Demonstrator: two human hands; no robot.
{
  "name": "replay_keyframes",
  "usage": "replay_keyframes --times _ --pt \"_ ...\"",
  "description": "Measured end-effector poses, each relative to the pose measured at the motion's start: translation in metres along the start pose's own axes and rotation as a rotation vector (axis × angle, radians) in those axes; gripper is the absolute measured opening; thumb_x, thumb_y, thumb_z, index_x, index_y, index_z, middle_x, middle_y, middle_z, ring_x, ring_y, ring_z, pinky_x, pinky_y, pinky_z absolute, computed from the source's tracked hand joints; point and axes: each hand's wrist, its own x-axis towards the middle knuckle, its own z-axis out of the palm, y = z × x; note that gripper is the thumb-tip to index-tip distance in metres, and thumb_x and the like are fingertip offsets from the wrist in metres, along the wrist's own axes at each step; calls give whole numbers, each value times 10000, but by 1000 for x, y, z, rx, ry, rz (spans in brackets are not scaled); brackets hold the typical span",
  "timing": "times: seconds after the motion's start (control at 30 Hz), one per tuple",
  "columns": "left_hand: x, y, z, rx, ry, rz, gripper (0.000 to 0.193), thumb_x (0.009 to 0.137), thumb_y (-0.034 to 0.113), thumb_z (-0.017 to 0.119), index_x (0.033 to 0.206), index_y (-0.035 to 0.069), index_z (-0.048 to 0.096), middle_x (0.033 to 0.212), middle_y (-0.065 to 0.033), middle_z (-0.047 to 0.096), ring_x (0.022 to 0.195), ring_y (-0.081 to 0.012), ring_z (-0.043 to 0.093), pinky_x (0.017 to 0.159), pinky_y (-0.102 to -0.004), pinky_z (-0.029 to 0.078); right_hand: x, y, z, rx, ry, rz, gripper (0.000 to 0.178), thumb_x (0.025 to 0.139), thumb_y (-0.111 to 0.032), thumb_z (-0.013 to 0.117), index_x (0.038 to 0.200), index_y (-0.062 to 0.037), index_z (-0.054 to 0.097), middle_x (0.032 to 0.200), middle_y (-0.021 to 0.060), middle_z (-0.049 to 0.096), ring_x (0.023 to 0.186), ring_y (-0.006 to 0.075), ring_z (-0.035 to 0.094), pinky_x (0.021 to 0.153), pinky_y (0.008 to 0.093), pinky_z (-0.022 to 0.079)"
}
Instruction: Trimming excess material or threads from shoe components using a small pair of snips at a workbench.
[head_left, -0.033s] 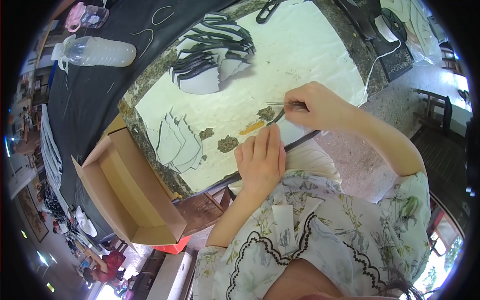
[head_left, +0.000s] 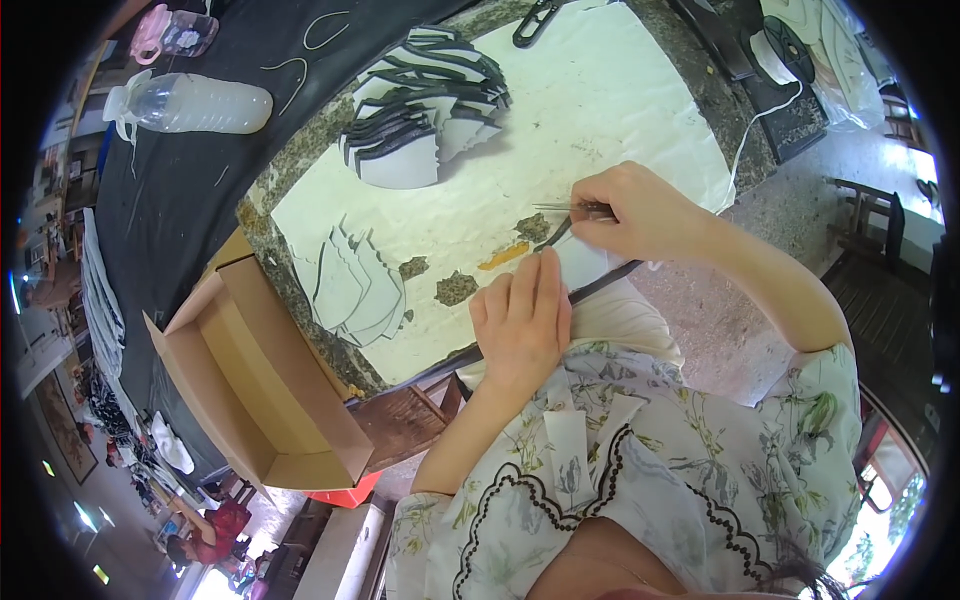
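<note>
My right hand [head_left: 640, 210] pinches thin metal tweezers [head_left: 565, 209] whose tips point left over the white paper sheet [head_left: 600, 110]. Just below them lies a small white shaped piece with a dark edge [head_left: 580, 262]. My left hand [head_left: 522, 325] lies flat, fingers together, with its fingertips on that piece at the slab's near edge. Small olive and orange scraps [head_left: 457, 288] lie on the paper to the left of my hands. Two piles of similar dark-edged white pieces sit on the sheet, one far [head_left: 420, 130] and one at the left [head_left: 355, 285].
The paper covers a stone slab [head_left: 262, 225] on a black-clothed table [head_left: 170, 200]. An open cardboard box [head_left: 250, 400] hangs off the near left corner. A plastic bottle [head_left: 195, 103] and a pink cup [head_left: 175, 30] are far left; a black tray with a white spool [head_left: 770, 55] is far right. A wooden chair [head_left: 880, 240] stands to the right.
</note>
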Motion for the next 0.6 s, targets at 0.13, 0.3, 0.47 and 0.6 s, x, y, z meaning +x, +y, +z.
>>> replay_keyframes --times 0.13,0.3,0.47,0.6 --pt "3 -1 -1 10 9 29 440 823 157 672 1248 61 614 1149 -56 593 956 -247 532 843 -388 377 1 8 3 -125 24 -55 143 769 -128 644 763 11 618 601 129 587 536 270 566 540 359 442" --pt "7 -5 -2 65 -9 122 483 789 199 627 1240 29 604 1142 -62 578 906 -224 516 793 -372 385 4 8 1 -156 20 -67 140 773 -123 630 761 17 633 621 150 611 566 299 606 554 379 461" --pt "12 -5 -7 83 -66 149 521 766 204 634 1255 29 591 1113 -71 567 883 -229 509 787 -373 393 8 7 1 -208 19 -72 154 758 -132 635 756 22 635 624 161 612 583 322 610 567 394 468" --pt "18 -2 -14 41 -172 139 614 724 171 689 1312 61 550 1107 -78 560 920 -261 518 805 -397 396 8 7 6 -319 66 -77 169 736 -146 647 746 22 632 627 168 613 600 343 615 579 412 474"
